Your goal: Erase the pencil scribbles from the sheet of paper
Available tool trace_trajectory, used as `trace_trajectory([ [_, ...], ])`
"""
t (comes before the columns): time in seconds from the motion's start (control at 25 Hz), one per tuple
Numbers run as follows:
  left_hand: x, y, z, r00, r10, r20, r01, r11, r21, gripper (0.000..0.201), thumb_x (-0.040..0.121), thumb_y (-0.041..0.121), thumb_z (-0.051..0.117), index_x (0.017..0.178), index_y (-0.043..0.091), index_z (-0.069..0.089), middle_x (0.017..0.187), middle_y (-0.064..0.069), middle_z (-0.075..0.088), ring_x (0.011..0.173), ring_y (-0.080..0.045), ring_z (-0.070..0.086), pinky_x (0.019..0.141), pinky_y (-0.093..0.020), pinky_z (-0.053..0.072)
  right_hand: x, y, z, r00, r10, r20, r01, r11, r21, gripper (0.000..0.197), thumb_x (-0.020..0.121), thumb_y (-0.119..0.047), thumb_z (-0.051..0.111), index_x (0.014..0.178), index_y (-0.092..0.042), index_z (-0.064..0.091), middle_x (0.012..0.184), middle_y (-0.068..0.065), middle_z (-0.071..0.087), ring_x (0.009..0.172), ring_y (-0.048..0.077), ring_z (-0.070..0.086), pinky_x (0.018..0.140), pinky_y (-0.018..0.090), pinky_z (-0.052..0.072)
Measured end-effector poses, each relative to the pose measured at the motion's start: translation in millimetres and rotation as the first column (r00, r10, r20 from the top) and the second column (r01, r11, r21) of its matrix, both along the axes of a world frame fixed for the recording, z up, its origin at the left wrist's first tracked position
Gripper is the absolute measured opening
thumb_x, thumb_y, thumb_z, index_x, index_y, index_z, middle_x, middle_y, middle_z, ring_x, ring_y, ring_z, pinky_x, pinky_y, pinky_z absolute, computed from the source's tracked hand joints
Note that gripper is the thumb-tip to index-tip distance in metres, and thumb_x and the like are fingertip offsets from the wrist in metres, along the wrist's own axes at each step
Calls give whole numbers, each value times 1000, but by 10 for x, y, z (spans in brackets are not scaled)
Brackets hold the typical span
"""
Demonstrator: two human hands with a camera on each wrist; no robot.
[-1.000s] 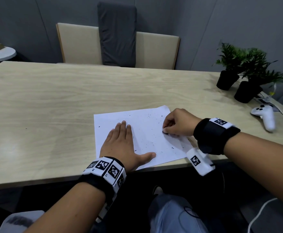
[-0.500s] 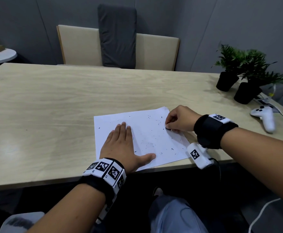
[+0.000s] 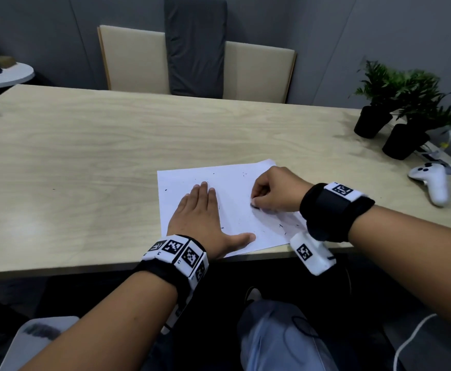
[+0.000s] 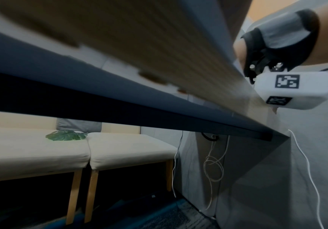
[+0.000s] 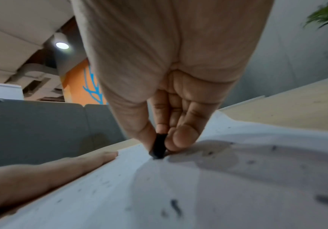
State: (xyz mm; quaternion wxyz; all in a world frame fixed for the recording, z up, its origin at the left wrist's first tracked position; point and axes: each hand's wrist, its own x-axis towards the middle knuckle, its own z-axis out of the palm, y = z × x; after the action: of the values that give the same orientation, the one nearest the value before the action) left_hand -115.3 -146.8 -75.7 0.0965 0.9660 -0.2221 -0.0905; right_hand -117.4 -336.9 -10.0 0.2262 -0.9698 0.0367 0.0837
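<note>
Mid-erasing, your left hand (image 3: 205,220) lay spread flat on the sheet of paper (image 3: 235,183) at center frame while your right hand (image 3: 275,188) pinched a black eraser (image 5: 158,146) against it; next, firm rubbing.

Office meeting nook, by the look of it. A long pale wood table (image 3: 90,145) is standing against grey padded wall panels (image 3: 326,36), a cream cushioned bench (image 3: 133,60) is running behind it, and two small potted plants (image 3: 395,103) are sitting at the table's far corner.
</note>
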Motion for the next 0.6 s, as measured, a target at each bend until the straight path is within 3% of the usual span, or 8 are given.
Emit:
trace_trajectory([
  [0.12, -4, -3, 10, 1000, -5, -1, 5, 1000, -3, 131, 64, 95, 29, 155, 8, -8, 163, -5, -17, 149, -17, -18, 122, -36, -6, 21, 72, 31, 998, -13, 59, 15, 999, -33, 6, 76, -12, 66, 75, -11, 72, 70, 0, 71, 58, 8, 63, 56, 22, 53],
  [0.28, -3, -3, 26, 1000, -8, 3, 9, 1000, -13, 131, 64, 95, 32, 156, 9, -7, 163, -6, -16, 149, -17, -17, 122, -36, -6, -31, 434, -22, 983, 180, -23, -179, 983, 37, 4, 77, -15, 70, 80, -14, 73, 69, -8, 69, 52, -5, 58, 64, 21, 54],
  [0.44, -23, 5, 30, 1000, -5, -5, 5, 1000, -19, 130, 66, 93, 34, 155, 9, -8, 163, -6, -17, 149, -17, -17, 122, -36, -6, 110, 241, -1, 998, 34, 61, -30, 998, -60, 7, 77, -16, 66, 76, -16, 73, 71, -8, 68, 71, 7, 62, 68, 24, 53],
  [0.6, 2, -1, 12, 1000, -3, 22, 4, 1000, -12, 127, 67, 91, 33, 156, 9, -6, 163, -6, -15, 150, -17, -16, 122, -36, -6, -137, 504, -43, 979, 198, -41, -197, 980, 26, 6, 73, -16, 67, 74, -17, 73, 67, -7, 71, 62, 2, 63, 65, 22, 54],
])
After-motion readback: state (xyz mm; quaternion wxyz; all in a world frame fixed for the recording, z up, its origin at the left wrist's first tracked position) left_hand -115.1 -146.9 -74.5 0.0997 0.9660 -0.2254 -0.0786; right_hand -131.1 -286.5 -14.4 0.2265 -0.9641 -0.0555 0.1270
